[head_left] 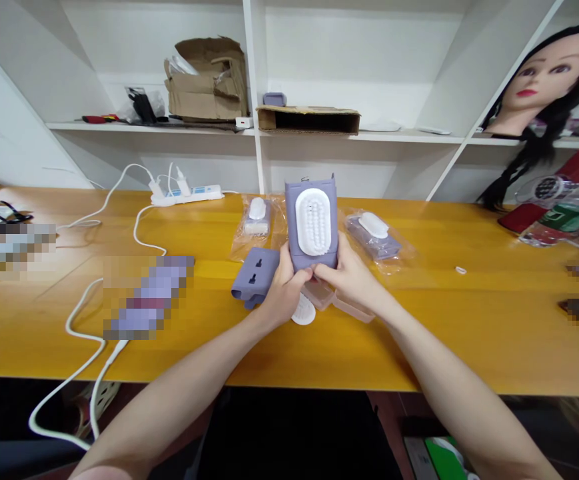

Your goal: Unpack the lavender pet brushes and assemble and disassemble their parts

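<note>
Between both hands stands a purple-grey plastic box (313,262), tilted up above the table, with a white oval pad (313,222) of bristle-like rows on its front. My left hand (284,291) grips its lower left side, and my right hand (350,275) closes round the lower right; the thumbs meet at the bottom edge. Beside my left hand lies a purple-grey piece (260,272) with two dark slots. Below the hands are a white oval bristled piece (303,311) and a translucent pinkish tray (355,308), partly hidden by my right hand.
Wrapped purple units with white pads lie behind, one left (258,223) and one right (376,235). A phone-like pixelated object (152,297) has a white cable (100,380). A power strip (189,195) stands along the back, near shelves (404,137). A plastic bottle (562,220) lies right.
</note>
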Action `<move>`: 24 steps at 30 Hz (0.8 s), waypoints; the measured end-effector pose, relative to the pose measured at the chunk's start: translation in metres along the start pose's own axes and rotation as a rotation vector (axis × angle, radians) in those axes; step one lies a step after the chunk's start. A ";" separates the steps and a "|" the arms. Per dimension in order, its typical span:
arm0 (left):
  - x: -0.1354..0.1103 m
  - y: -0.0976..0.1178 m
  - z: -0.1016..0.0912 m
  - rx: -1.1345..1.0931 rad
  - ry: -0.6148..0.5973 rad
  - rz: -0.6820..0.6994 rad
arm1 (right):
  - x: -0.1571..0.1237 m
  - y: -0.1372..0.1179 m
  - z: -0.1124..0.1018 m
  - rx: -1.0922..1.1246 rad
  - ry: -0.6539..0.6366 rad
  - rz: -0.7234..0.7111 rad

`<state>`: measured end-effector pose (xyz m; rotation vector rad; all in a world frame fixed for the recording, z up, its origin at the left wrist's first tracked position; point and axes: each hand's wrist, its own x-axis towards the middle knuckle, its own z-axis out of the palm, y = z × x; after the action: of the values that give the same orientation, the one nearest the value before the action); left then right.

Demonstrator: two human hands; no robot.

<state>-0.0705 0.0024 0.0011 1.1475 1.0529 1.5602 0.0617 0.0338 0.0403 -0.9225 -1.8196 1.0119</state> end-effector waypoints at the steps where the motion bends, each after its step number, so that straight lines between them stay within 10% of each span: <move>1: -0.001 0.000 0.000 0.009 -0.016 0.009 | 0.001 0.000 0.001 0.044 -0.023 0.039; 24: -0.008 -0.017 0.000 0.122 -0.027 0.160 | 0.002 -0.007 0.001 0.246 -0.167 0.155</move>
<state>-0.0665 -0.0018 -0.0166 1.3607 1.0722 1.6174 0.0586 0.0325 0.0463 -0.8585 -1.7280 1.4121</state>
